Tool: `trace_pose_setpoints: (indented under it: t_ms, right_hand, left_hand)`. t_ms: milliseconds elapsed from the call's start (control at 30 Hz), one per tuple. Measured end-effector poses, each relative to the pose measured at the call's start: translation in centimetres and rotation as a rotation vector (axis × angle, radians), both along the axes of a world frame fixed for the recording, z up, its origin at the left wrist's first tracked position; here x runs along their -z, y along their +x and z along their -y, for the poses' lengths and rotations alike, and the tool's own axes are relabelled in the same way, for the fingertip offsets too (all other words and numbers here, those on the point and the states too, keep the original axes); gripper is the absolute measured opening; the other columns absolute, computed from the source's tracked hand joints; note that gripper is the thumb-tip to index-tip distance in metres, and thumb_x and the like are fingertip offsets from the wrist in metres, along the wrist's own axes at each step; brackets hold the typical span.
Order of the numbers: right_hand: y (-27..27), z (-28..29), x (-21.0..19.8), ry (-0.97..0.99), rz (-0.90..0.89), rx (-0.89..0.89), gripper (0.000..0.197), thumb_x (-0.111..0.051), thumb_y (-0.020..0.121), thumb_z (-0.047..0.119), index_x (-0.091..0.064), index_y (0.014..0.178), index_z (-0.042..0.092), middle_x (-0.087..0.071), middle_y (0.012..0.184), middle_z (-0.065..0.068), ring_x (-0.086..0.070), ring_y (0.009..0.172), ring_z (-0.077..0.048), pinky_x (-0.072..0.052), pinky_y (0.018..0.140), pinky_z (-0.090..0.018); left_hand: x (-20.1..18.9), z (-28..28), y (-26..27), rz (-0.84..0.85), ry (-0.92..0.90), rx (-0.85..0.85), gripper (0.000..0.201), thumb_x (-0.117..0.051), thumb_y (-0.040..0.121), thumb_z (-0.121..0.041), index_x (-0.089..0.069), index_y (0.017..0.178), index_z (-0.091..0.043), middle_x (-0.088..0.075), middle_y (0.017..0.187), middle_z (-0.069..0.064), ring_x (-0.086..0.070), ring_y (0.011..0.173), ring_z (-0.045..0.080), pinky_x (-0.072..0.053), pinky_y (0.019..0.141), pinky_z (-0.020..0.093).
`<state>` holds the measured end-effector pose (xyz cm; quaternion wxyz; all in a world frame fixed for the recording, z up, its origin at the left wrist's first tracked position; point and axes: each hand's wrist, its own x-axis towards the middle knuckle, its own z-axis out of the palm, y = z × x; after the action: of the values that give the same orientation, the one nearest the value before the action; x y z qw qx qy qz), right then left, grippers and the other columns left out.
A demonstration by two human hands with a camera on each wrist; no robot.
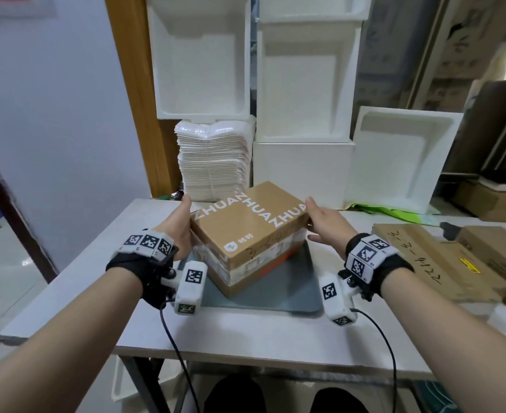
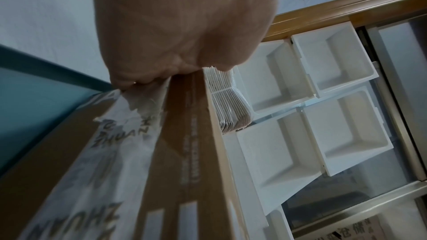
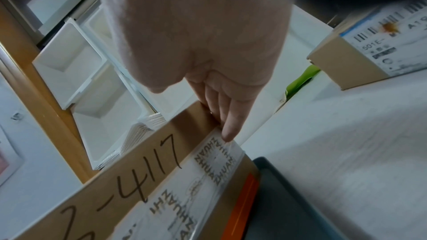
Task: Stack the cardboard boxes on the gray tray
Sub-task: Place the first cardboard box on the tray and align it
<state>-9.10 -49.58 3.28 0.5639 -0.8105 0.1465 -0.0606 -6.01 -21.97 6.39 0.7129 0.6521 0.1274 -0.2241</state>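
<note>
Two cardboard boxes already sit one on the other on the gray tray point(image 1: 299, 290), which lies near the middle of the tabletop point(image 1: 75, 281), a little toward its front edge. The top box point(image 1: 247, 217), printed with white letters across its lid, rests on the bottom box point(image 1: 245, 271), which carries tape and an orange strip on its side; the pair stands toward the tray's back left part, turned at an angle to the tray's edges. The left hand point(image 1: 180, 226) presses flat against the top box's left end, fingers straight and together as far as the head view shows; the left wrist view shows only the palm meeting the cardboard. The right hand point(image 1: 324, 223) lies against the right end, and in the right wrist view its fingers point(image 3: 227, 125) are straight, tips touching the upper edge of the box. Neither hand curls round anything. This looks like the squaring-up step: the top box being seated and lined up over the one below. Two more boxes, a flat box point(image 1: 433, 257) and a far box point(image 1: 496, 245), wait by the tabletop's right edge. Next would probably be letting go without nudging the pile, then reaching right for the flat box, which looks wide enough to need both hands.
</note>
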Motion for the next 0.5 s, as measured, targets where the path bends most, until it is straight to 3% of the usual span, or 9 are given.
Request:
trace_pose_setpoints:
  t_ms: [67,133,233,300,400,500]
  right_hand:
    - [0.0,-0.1,-0.4,-0.041,0.001,0.002,0.066,-0.035,0.094,0.065,-0.059,0.13,0.014,-0.061,0.129,-0.007,-0.058,0.117,-0.025,-0.053,0.099,-0.044]
    - [0.1,-0.1,-0.6,-0.068,0.013,0.008,0.067,-0.032,0.097,0.061,-0.054,0.136,0.011,-0.057,0.134,-0.009,-0.054,0.121,-0.027,-0.046,0.106,-0.046]
    - [0.3,-0.3,-1.0,-0.003,-0.001,0.011,0.066,-0.031,0.099,0.057,-0.05,0.14,0.008,-0.052,0.127,-0.005,-0.05,0.118,-0.023,-0.044,0.107,-0.046]
    - [0.6,-0.6,-1.3,0.026,-0.025,0.0,0.067,-0.031,0.099,0.059,-0.051,0.138,0.009,-0.052,0.13,-0.002,-0.049,0.123,-0.024,-0.044,0.107,-0.045]
    - [1.3,-0.8,-1.4,0.034,-0.032,-0.008,0.071,-0.03,0.096,0.064,-0.051,0.139,0.011,-0.053,0.14,-0.005,-0.05,0.126,-0.026,-0.044,0.106,-0.045]
    - [1.6,-1.0,-1.6,0.019,-0.039,-0.013,0.078,-0.029,0.09,0.071,-0.053,0.136,0.013,-0.055,0.138,-0.006,-0.053,0.123,-0.028,-0.045,0.105,-0.048]
  left_hand:
    - [-0.1,-0.2,-0.3,0.004,0.006,0.002,0.081,-0.018,0.089,-0.074,-0.059,0.125,-0.013,-0.067,0.119,0.009,-0.063,0.092,0.022,-0.046,0.071,0.035]
    - [-0.3,-0.2,-1.0,0.001,-0.004,-0.013,0.083,-0.018,0.091,-0.072,-0.052,0.136,-0.011,-0.059,0.133,0.008,-0.06,0.106,0.023,-0.046,0.074,0.034]
    - [-0.5,-0.2,-2.3,-0.004,-0.029,-0.102,0.081,-0.02,0.095,-0.065,-0.021,0.151,-0.007,-0.032,0.154,0.002,-0.038,0.136,0.016,-0.036,0.1,0.031]
    - [-0.4,-0.3,-3.1,-0.021,-0.074,-0.117,0.083,-0.021,0.096,-0.064,-0.009,0.153,-0.005,-0.02,0.16,0.003,-0.029,0.143,0.015,-0.028,0.109,0.028]
    - [-0.7,-0.2,-4.8,-0.014,-0.101,-0.057,0.075,-0.014,0.1,-0.057,-0.016,0.151,-0.002,-0.026,0.157,0.009,-0.027,0.144,0.02,-0.021,0.114,0.029]
    - [0.0,-0.2,-5.3,0.002,-0.104,0.008,0.076,-0.011,0.098,-0.059,-0.028,0.15,-0.006,-0.034,0.153,0.008,-0.03,0.142,0.019,-0.023,0.113,0.028]
